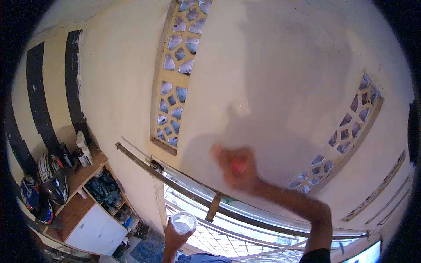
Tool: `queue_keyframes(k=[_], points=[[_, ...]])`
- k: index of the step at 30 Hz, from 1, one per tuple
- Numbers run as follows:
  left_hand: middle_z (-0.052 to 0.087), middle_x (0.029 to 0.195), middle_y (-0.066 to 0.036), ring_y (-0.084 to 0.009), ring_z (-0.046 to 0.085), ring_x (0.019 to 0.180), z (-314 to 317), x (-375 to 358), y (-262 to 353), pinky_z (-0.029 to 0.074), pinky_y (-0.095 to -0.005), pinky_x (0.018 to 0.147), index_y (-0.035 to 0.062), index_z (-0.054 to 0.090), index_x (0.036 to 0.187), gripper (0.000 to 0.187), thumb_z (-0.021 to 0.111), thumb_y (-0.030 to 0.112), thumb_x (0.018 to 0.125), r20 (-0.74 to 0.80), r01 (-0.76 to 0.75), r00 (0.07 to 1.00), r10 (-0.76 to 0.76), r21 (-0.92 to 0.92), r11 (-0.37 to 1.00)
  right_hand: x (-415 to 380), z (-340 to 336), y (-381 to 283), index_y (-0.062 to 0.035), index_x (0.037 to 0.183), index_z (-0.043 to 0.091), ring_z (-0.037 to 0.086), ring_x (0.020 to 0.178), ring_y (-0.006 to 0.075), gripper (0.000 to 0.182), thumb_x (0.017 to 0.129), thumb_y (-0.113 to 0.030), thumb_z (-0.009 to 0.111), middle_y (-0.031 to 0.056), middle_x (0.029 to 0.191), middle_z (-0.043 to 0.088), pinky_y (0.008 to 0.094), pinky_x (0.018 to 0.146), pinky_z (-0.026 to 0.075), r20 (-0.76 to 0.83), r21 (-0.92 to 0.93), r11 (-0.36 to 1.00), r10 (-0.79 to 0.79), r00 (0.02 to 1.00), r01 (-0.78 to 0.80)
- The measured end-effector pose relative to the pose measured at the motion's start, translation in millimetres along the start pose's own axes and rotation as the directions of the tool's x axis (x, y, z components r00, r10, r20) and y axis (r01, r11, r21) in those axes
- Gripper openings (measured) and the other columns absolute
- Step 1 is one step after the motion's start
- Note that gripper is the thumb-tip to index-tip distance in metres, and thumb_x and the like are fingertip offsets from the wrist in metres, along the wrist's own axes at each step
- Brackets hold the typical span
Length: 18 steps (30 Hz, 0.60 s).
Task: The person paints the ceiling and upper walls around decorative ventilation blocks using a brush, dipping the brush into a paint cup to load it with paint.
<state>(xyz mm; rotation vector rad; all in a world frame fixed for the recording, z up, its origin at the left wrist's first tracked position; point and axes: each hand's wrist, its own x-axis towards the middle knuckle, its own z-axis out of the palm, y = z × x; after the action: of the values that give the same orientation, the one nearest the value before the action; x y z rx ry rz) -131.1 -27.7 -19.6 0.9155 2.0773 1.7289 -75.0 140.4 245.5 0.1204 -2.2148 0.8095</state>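
My left hand (175, 240) is wrapped around a clear cup (183, 222) with something whitish inside, low in the head view. My right hand (239, 168) is raised in front of the pale wall (280, 83) and smeared by motion. Its fingers are curled around a small red thing (238, 165), whose kind I cannot tell. A wet-looking shiny spot (240, 106) shows on the wall above that hand, amid the shadow of my head and arm.
A long rail (188, 187) runs below the wall, over a doorway with a white metal gate (237, 241). Patterned vent blocks (175, 39) stand left and more (346, 131) right. Helmets (52, 177) and bottles (83, 147) sit on a wooden cabinet (74, 217).
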Motion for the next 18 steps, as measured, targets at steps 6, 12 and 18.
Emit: queue_keyframes(k=[6, 12, 18], points=[[0.062, 0.097, -0.017, -0.0291, 0.062, 0.089, 2, 4, -2, 0.050, -0.0374, 0.077, 0.0007, 0.048, 0.108, 0.071, 0.084, 0.026, 0.053, -0.013, -0.037, 0.999, 0.037, -0.021, 0.999, 111, -50, -81, -0.0076, 0.047, 0.042, 0.032, 0.034, 0.0115, 0.041, 0.083, -0.013, 0.062, -0.0003, 0.041, 0.036, 0.0260, 0.036, 0.026, 0.109, -0.596, 0.489, -0.737, 0.667, 0.638], [0.062, 0.096, -0.017, -0.0281, 0.063, 0.088, 8, 8, 1, 0.051, -0.0375, 0.077, 0.0000, 0.048, 0.110, 0.072, 0.084, 0.027, 0.052, -0.003, -0.030, 1.000, 0.030, -0.062, 0.998, 105, -44, -45, -0.0119, 0.052, 0.052, 0.046, 0.042, 0.0253, 0.030, 0.076, -0.028, 0.060, 0.0067, 0.047, 0.046, 0.0379, 0.043, 0.038, 0.517, -0.743, 0.229, -0.400, 0.756, 0.629], [0.063, 0.097, -0.017, -0.0290, 0.063, 0.089, 6, 2, 4, 0.050, -0.0385, 0.079, 0.0005, 0.048, 0.112, 0.075, 0.084, 0.029, 0.052, -0.022, 0.003, 1.000, -0.005, -0.089, 0.996, -6, 24, 7, -0.0093, 0.047, 0.051, 0.052, 0.051, 0.0266, 0.050, 0.086, -0.040, 0.047, 0.0069, 0.050, 0.052, 0.0384, 0.050, 0.045, 0.537, -0.498, 0.704, -0.208, 0.817, 0.507]])
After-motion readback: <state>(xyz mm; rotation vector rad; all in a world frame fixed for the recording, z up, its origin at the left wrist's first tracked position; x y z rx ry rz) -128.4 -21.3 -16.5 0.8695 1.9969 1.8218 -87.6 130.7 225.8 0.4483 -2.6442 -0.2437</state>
